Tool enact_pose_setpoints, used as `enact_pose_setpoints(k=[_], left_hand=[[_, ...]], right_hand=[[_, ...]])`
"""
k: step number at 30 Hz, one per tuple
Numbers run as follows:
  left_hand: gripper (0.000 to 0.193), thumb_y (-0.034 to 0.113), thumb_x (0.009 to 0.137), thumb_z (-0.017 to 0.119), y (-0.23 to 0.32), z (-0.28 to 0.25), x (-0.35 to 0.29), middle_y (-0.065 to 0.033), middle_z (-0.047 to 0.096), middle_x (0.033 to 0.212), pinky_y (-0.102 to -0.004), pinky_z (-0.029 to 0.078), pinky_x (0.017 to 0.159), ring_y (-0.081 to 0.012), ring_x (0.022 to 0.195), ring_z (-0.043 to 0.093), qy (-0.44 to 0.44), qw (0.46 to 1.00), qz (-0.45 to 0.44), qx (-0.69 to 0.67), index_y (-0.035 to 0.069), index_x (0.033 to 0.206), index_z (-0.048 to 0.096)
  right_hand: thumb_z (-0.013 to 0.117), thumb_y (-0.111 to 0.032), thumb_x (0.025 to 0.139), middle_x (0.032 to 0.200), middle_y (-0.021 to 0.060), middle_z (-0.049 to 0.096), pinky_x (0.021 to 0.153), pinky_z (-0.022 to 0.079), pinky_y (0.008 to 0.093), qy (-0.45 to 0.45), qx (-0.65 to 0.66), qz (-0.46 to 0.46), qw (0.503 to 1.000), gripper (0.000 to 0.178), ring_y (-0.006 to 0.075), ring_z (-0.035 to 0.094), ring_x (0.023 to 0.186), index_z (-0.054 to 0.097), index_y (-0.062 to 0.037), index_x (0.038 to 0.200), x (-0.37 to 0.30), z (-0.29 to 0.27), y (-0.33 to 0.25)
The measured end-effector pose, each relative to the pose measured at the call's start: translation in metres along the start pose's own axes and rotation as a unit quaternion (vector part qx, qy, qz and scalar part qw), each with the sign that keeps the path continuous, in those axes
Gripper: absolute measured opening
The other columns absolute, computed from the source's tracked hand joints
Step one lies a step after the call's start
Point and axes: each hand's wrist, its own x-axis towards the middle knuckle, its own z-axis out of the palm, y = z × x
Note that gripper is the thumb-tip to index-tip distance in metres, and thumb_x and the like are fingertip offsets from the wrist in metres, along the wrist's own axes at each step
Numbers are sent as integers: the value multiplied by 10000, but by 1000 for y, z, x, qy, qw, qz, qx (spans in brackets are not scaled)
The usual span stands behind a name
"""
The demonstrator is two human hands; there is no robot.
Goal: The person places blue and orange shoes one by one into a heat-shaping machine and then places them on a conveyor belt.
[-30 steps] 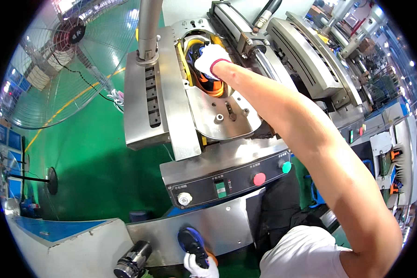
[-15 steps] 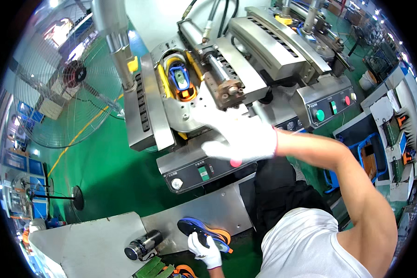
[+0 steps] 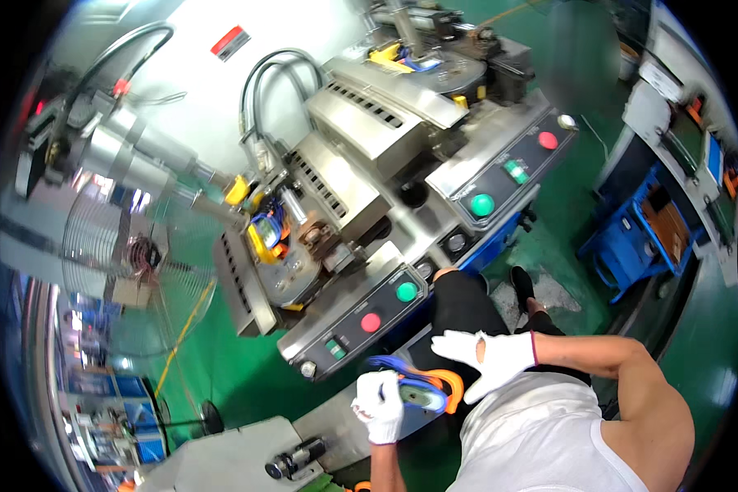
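Observation:
My left hand point(image 3: 379, 406), in a white glove, grips a blue and orange shoe sole point(image 3: 422, 388) just in front of my body. My right hand point(image 3: 485, 359), also in a white glove, is spread open right beside the sole's orange end, fingers pointing left; whether it touches the sole I cannot tell. Above both hands stands a steel press machine point(image 3: 336, 221) with another blue and orange sole point(image 3: 268, 230) sitting in its open mould.
The machine's near control panel point(image 3: 361, 324) has a red and a green button. A second station with its own panel point(image 3: 508, 168) stands behind it. A standing fan point(image 3: 131, 271) is at the left, blue bins point(image 3: 631, 238) at the right, green floor below.
My right hand has come back from the machine's mould down to my body, next to the sole in my left hand. My head has turned, so the machine has shifted up and left.

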Motion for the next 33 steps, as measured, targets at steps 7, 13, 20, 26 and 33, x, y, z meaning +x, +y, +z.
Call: enact_pose_setpoints(k=[7,13,20,26,33], left_hand=[[27,62,920,739,156,116,88,-150,707,929,-423,555,792,-328,840,702,-157,954,221,-127,45,904,724],[623,104,830,831,321,176,116,-233,601,1403,-440,557,992,-388,1172,657,-294,793,421,-328,35,1399,588],[550,82,778,875,304,220,64,-246,663,1312,-474,544,1024,-442,1200,654,-380,758,436,-301,3,1274,652],[555,54,883,812,159,229,28,-218,588,1377,-401,608,894,-322,1138,687,-395,885,152,-192,-3,1382,575],[452,54,934,745,78,133,-27,-195,614,1261,-385,579,881,-272,980,699,-223,966,-122,-51,-17,1347,576]], right_hand=[[946,-441,744,1568,255,428,1191,412,407,419,46,56,905,1215,390,480,1437,238,17,1619,-95,24,1],[847,-273,888,1503,151,568,1171,448,416,736,268,67,618,840,262,553,1383,414,2,1553,-193,-23,4],[800,-605,851,1248,265,693,1007,515,468,898,-70,278,335,846,390,659,1168,614,50,1355,-381,-210,193],[650,-836,785,1272,295,697,1033,516,451,721,-143,561,380,1028,420,666,1215,632,20,1355,-436,-386,306],[527,-456,1083,1456,67,602,1148,408,347,361,-324,575,659,587,196,552,1316,522,-44,1501,-545,-471,431]])
